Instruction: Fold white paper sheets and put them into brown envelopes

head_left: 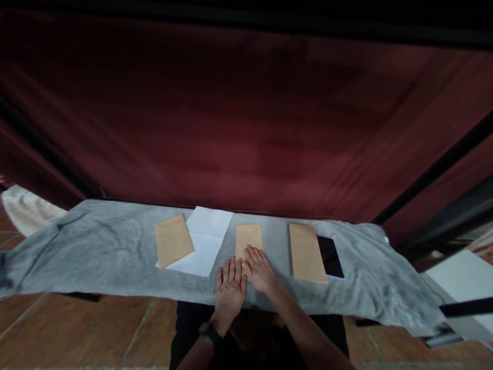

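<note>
A brown envelope (248,235) with a small red mark near its top lies on the grey cloth (115,252) in front of me. My right hand (260,268) rests flat on its lower part, fingers extended. Beside it, my left hand (230,288) lies with fingers stretched out at the envelope's lower left edge, its thumb close to the right hand. Neither hand grips anything. To the left, another brown envelope (173,241) overlaps a creased white paper sheet (210,236). On the right lies a stack of brown envelopes (307,252).
A dark phone or tablet (330,257) lies partly under the right stack. Behind the cloth-covered surface rises a dark red panel (239,128). A white surface (462,277) stands at the far right, and striped fabric (31,208) shows at the far left.
</note>
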Demonstrator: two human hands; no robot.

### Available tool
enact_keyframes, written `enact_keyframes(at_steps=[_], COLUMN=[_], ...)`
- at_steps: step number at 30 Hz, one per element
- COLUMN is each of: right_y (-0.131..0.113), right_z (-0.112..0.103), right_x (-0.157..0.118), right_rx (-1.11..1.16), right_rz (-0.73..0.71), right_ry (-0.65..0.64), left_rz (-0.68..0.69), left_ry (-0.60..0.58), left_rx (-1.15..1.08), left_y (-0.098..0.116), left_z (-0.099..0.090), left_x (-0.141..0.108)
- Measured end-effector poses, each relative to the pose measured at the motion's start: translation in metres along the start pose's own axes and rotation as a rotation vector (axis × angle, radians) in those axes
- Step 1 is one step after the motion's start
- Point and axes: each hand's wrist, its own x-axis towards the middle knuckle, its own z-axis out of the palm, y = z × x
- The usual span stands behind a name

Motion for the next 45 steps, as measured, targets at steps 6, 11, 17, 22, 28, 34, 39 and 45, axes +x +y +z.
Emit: enact_keyframes(at_steps=[6,11,17,22,28,34,39,45], right_y=[0.029,0.042,0.039,-0.002,-0.026,-0.009,-0.008,-0.009], right_z=[0.003,0.002,-0.003,-0.004,-0.002,-0.006,-0.002,-0.007], right_x=[0.035,0.059,0.068,0.027,-0.05,-0.065,-0.065,-0.066], right_rx=[-0.036,-0.044,-0.047,-0.036,-0.078,-0.158,-0.16,-0.146], right_rz=[0.09,0.16,0.226,0.177,0.098,0.183,0.179,0.181], right_ry=[0.015,-0.019,-0.039,-0.033,0.11,0.244,0.286,0.284], left_rz=[-0.015,-0.019,-0.024,-0.035,-0.012,-0.018,-0.107,-0.423], left_ry=[-0.017,-0.008,-0.019,-0.044,-0.063,-0.028,-0.016,0.001], left_rx=[-0.01,-0.019,0.012,0.096,0.122,0.051,-0.142,-0.658], left_y=[0.0,-0.001,0.001,0.004,0.004,0.002,0.006,0.011], left_z=[-0.001,-0.001,-0.001,-0.004,-0.007,-0.009,-0.016,-0.023], left_x=[0.0,0.001,0.001,0.002,0.002,0.002,0.007,0.032])
